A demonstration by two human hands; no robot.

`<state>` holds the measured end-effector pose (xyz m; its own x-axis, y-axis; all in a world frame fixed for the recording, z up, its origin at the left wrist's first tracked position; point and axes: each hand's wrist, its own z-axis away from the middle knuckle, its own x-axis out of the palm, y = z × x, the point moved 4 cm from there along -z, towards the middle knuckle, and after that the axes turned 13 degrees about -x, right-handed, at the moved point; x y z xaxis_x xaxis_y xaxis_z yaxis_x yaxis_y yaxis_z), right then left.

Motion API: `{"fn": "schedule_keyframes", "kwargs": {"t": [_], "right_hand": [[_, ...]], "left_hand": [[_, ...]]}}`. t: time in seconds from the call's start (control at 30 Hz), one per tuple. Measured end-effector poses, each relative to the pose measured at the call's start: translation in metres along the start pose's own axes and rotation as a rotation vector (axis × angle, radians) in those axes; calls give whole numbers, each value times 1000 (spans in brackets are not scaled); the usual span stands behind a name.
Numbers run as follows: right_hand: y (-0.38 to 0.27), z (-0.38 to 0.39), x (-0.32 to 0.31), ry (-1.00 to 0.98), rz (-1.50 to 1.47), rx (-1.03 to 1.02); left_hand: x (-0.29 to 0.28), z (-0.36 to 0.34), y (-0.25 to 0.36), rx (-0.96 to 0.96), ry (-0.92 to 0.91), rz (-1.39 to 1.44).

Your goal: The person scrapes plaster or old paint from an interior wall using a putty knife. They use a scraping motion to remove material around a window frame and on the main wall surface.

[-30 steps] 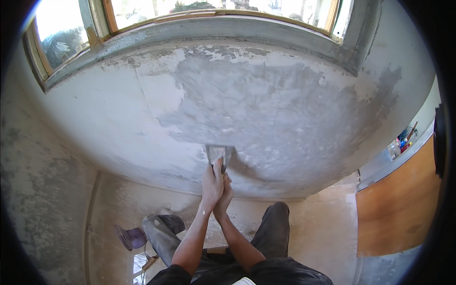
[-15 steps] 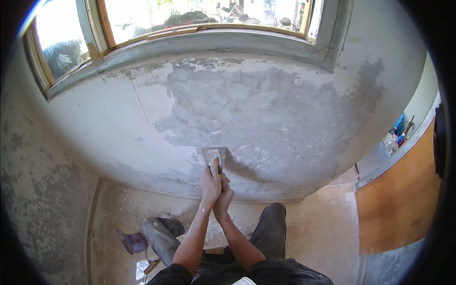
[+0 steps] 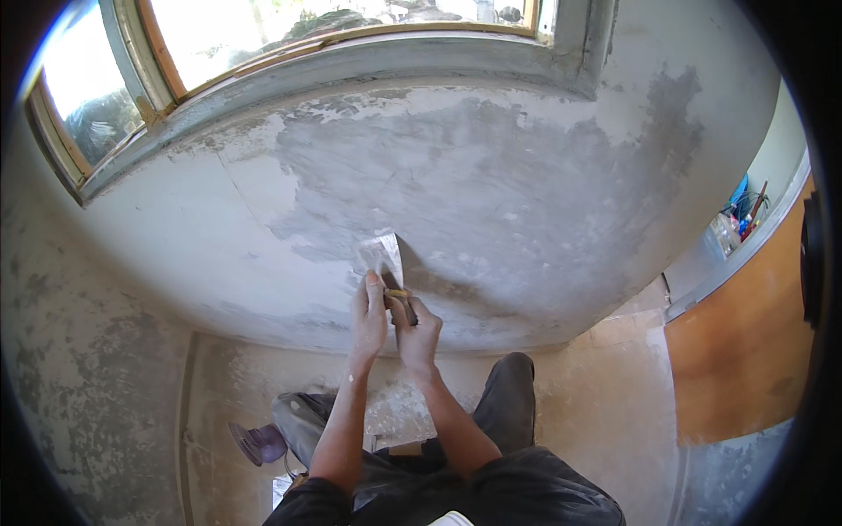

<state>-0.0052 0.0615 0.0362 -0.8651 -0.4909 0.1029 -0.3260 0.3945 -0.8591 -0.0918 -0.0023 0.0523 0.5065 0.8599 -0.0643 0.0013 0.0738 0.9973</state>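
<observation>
Both of my hands are closed around a putty knife (image 3: 382, 253) in front of the wall below the window. My right hand (image 3: 419, 335) grips its handle, which shows a yellow part near the blade. My left hand (image 3: 369, 323) has its thumb pressed against the base of the blade, its fingers mostly hidden behind. The broad blade points up and catches the light. It lies at or close to the lower left edge of a grey rough patch (image 3: 491, 184) on the whitish wall (image 3: 202, 228). A shadow falls right of the knife.
A window frame (image 3: 351, 67) runs across the top of the wall. On the dusty floor (image 3: 605, 394), a purple spool-shaped object (image 3: 259, 444) stands beside my left knee. An orange-brown wooden panel (image 3: 737, 342) is at the right, with tools and bottles (image 3: 737, 223) beyond it.
The putty knife has turned, and its blade now shines. My right hand has moved a little right, away from my left. The view has also shifted, moving the window up and left.
</observation>
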Motion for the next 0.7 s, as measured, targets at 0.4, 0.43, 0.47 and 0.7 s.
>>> {"fn": "schedule_keyframes", "kwargs": {"t": [0.4, 0.43, 0.47, 0.7], "right_hand": [[49, -34, -291, 37, 501, 7], [30, -49, -290, -28, 562, -77], [16, -60, -289, -87, 632, -166], [-3, -69, -257, -225, 847, -137]], "left_hand": [[-191, 32, -155, -289, -19, -104], [-209, 34, -163, -312, 45, -97], [-213, 34, -170, -308, 36, -83], [-215, 23, -230, -441, 119, 63]]}}
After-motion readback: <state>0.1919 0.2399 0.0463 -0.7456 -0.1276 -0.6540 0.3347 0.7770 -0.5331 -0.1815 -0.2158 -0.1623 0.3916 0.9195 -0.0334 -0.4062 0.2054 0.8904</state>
